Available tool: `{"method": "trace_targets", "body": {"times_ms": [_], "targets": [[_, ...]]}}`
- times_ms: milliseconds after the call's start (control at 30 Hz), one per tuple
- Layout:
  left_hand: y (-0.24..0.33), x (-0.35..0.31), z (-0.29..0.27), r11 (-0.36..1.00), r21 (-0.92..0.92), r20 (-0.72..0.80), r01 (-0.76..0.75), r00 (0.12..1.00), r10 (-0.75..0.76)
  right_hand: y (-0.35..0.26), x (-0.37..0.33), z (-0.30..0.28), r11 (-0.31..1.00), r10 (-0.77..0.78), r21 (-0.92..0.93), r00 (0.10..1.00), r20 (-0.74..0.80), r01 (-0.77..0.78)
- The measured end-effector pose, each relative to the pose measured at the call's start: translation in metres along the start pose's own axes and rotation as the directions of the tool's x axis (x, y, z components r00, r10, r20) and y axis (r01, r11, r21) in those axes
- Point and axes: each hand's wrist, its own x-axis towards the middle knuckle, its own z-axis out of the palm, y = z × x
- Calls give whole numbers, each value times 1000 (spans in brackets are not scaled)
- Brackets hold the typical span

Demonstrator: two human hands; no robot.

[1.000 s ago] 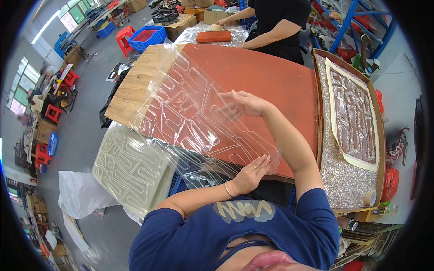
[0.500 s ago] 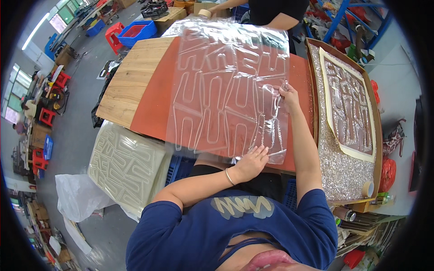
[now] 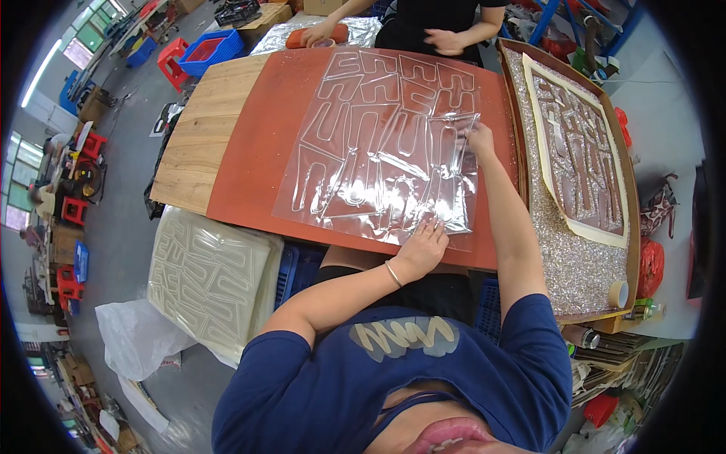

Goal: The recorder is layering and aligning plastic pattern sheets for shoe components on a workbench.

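A clear plastic sheet [image 3: 359, 163] with cut outlines of long loop shapes lies over the red-brown board [image 3: 249, 159] in front of me. Its surface glints, and its near right part is slightly rippled. My left hand [image 3: 423, 248], with a bracelet at the wrist, rests on the near edge, fingers stretched out and laid on the plastic. Farther up, my right hand [image 3: 478, 140] has its fingers closed on the sheet's right edge; the fingertips are a little blurred.
A stack of similar sheets [image 3: 204, 265] sits at lower left. To the right stands a shallow box [image 3: 556, 291] lined with glittery material, holding a cream-bordered panel [image 3: 578, 144] and a tape roll [image 3: 618, 293]. Across the table, a co-worker's hand [image 3: 321, 32] touches an orange-red bundle [image 3: 336, 34].
The raised far part of the plastic sheet has come down onto the board. My right hand has shifted slightly farther away. The co-worker's other hand has come into view.
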Motion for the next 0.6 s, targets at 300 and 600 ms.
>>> {"method": "trace_targets", "body": {"times_ms": [300, 600], "targets": [[7, 7, 12, 999, 49, -59, 12, 998, -9, -15, -7, 10, 599, -183, -791, 983, 11, 121], [3, -7, -7, 988, -157, -118, 5, 993, -24, 32, -59, 45, -15, -575, -871, 708, 410, 492]]}}
